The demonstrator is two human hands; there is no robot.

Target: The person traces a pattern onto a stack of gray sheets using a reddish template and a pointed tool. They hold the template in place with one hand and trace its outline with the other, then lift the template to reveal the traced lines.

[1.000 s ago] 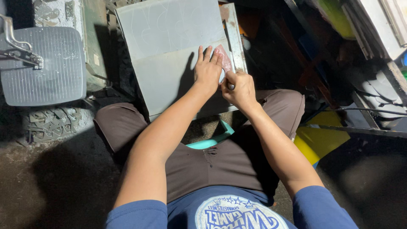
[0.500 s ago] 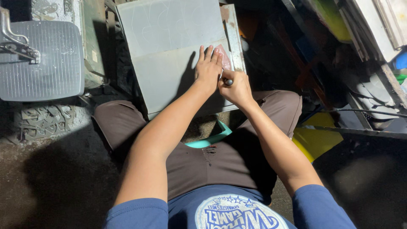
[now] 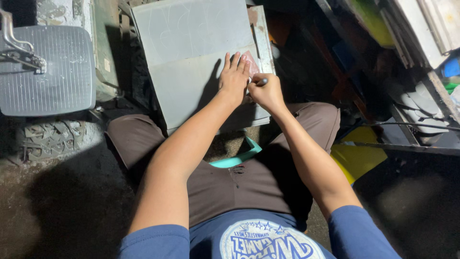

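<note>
I see open room over the upper and left part of the grey sheet [image 3: 191,43]; nothing lies on it there, so a hand could slide across freely. Its right edge is crowded: both my hands, left [image 3: 233,79] and right [image 3: 266,91], sit together by the rusty strip [image 3: 262,36]. Left of the sheet, the ribbed metal plate [image 3: 45,69] and the tyre [image 3: 52,136] block the way. To the right, dark clutter and the yellow object [image 3: 357,156] close things in.

A grey metal sheet [image 3: 191,62] lies tilted across the knees, a small reddish piece [image 3: 252,61] flat on its right edge.
</note>
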